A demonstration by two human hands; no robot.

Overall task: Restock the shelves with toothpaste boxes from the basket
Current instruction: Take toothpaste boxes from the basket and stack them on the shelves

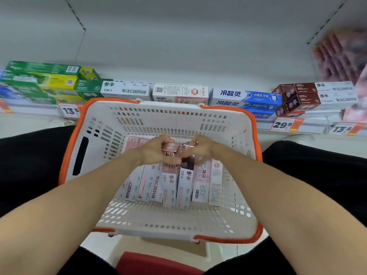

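Head: hands (156, 150) inside basket (234, 124) walls

L hand (154, 151), R hand (200, 148) gripping boxes (169, 148), basket (99, 124)

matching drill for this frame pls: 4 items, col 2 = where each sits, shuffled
1. white plastic basket with orange rim
2. green and yellow cardboard boxes
3. blue and white cardboard boxes
4. pink cardboard toothpaste box

A. shelf, left end
B. in the left hand
C. between the person's knees
D. shelf, right of centre

Pairs: 1-C, 2-A, 3-D, 4-B
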